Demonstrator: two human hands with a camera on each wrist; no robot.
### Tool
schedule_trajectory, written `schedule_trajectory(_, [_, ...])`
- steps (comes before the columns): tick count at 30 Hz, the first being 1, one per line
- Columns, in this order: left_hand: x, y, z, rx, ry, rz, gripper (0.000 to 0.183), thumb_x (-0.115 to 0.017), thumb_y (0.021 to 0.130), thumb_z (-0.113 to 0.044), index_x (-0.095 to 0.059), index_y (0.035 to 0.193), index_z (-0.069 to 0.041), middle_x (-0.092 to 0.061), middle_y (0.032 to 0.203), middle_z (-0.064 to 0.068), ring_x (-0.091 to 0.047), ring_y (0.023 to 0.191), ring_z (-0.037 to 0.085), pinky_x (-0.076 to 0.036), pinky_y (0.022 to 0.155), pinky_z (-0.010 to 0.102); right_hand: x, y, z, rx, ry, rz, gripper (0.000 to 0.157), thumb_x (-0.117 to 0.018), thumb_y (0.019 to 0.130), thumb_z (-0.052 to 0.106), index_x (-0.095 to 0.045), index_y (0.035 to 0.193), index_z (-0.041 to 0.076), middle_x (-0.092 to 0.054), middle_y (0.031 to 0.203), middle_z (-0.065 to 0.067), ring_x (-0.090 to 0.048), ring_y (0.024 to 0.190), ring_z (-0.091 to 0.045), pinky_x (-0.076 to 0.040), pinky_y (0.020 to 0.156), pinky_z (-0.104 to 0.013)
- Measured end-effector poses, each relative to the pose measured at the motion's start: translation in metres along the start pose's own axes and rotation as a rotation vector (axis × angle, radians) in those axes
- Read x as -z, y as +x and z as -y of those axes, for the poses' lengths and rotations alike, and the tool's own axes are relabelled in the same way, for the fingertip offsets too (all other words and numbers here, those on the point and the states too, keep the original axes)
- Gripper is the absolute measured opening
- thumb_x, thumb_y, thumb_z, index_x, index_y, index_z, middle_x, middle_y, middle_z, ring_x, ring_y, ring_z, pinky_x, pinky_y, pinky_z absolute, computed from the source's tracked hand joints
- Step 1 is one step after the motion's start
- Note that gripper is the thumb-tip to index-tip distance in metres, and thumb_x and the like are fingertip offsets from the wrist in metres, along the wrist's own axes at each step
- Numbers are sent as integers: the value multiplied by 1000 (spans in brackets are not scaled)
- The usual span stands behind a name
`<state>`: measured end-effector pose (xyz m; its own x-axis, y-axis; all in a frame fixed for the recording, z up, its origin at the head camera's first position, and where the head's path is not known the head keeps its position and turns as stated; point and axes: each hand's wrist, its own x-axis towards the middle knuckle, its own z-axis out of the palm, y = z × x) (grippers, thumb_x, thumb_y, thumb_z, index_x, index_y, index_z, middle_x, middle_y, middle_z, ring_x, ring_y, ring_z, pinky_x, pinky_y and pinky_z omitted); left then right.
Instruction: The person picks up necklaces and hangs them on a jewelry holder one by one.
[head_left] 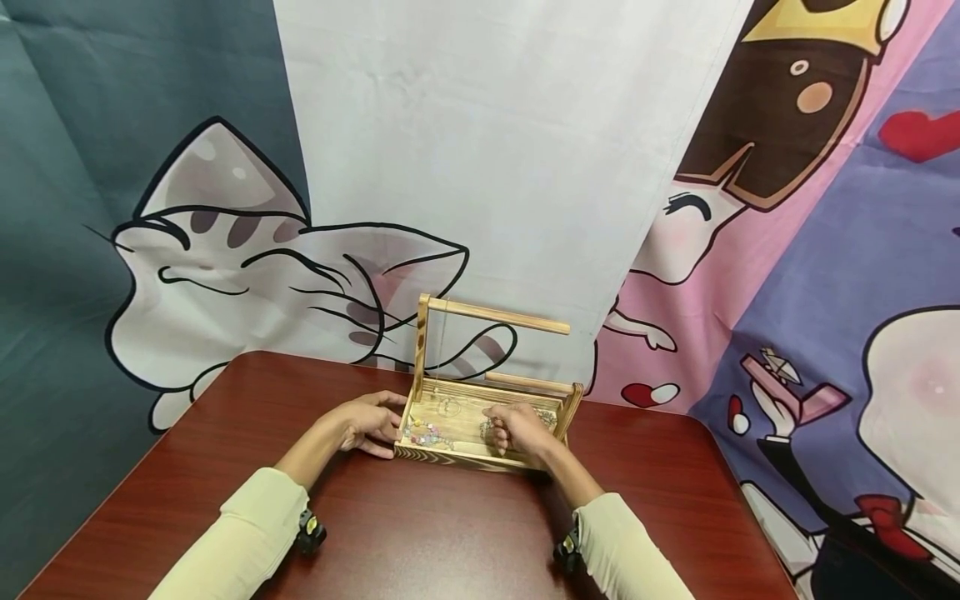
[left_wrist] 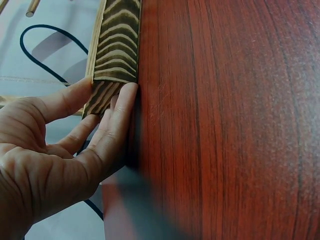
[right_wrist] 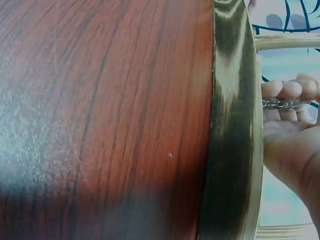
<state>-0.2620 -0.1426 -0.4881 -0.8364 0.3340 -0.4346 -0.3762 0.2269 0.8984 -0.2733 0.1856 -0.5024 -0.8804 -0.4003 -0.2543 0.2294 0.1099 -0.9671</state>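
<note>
Nearest to us are two pale sleeves (head_left: pixel 247 529), each with a small black device (head_left: pixel 310 531) at the wrist. Beyond them we see the reddish-brown table (head_left: pixel 450 542), with dark grain lines and a soft shine. On its far part sits a wooden tray (head_left: pixel 474 462), its front wall boldly striped in dark and light grain. At its left end we find the left hand (head_left: pixel 367 425), its grip closed on the tray's corner, thumb at the top edge and fingers along the side. Over the tray's right half is the right hand (head_left: pixel 517 429); its grip is closed, fingers curled around a metal chain (right_wrist: pixel 284 104), a stretch of which shows in the right wrist view.

Inside the tray we make out colourful beads (head_left: pixel 426 435) at the left, a thin loop (head_left: pixel 448 407) behind them, and more chain-like pieces at the right end, partly hidden. A tall left post (head_left: pixel 422 346) carries an upper bar (head_left: pixel 498 315), with a thin strand (head_left: pixel 442 342) hanging near the post; a lower bar (head_left: pixel 528 383) meets a short right post (head_left: pixel 572 407). Farthest off, we see a backdrop (head_left: pixel 487 167) with a smiling cartoon cat (head_left: pixel 247 275).
</note>
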Motion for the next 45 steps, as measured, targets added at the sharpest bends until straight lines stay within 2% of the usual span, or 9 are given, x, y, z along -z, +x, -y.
schedule_trajectory(4, [-1,0,0,-1,1,-1,84,-61,91,18,-34,168,0,-64,146,30,-75,102,24,-71,83,45,0,-1,2,-16,54,23,41,-52,119,27,-62,82,14,-59,70,6,-52,61,-8,-52,61,-24])
schedule_trajectory(8, [-1,0,-1,-1,1,-3,84,-61,91,18,-35,168,-1,-64,147,30,-75,103,25,-71,83,45,1,-5,6,0,88,96,34,-49,122,28,-70,111,4,-77,94,0,-68,74,-10,-62,73,-26])
schedule_trajectory(12, [-2,0,-2,0,0,-4,84,-62,91,18,-35,168,-2,-64,146,29,-76,103,25,-71,83,45,1,-10,12,36,113,144,36,-50,120,18,-59,147,-5,-82,119,-12,-80,92,-18,-70,90,-37])
schedule_trajectory(16, [-2,1,-3,2,1,-6,83,-63,93,17,-34,168,-2,-65,145,28,-76,102,24,-71,83,45,1,-16,21,87,111,174,50,-50,118,10,-46,166,0,-79,135,-19,-84,107,-26,-67,105,-53])
schedule_trajectory(24, [-2,3,-3,2,-1,1,85,-63,92,17,-33,169,-2,-64,145,28,-76,100,22,-71,84,46,1,-27,34,125,93,207,58,-45,119,7,-37,176,9,-57,160,-39,-82,120,-30,-62,114,-57])
schedule_trajectory(33, [0,2,-1,-3,-4,6,84,-61,92,19,-33,168,-2,-67,142,27,-75,100,23,-71,83,45,1,-35,48,177,94,222,60,-42,117,1,-37,176,13,-73,148,-17,-82,119,-28,-48,121,-74])
schedule_trajectory(38, [1,1,0,-6,2,8,83,-61,92,19,-33,167,-1,-67,141,26,-75,101,23,-71,84,45,0,-40,59,207,71,200,60,-41,117,1,-36,176,13,-57,161,-36,-82,121,-30,-51,119,-74])
schedule_trajectory(42, [0,0,-1,-6,3,11,83,-61,91,19,-33,167,-1,-67,141,27,-75,100,23,-71,84,45,1,-46,68,232,50,183,60,-42,117,2,-36,176,13,-55,162,-38,-80,124,-35,-51,118,-74])
schedule_trajectory(45, [0,0,-1,-4,4,11,83,-60,91,18,-34,167,-1,-66,142,27,-74,102,24,-71,84,45,3,-49,75,250,46,170,60,-41,117,3,-36,176,14,-58,160,-36,-79,127,-38,-56,117,-69])
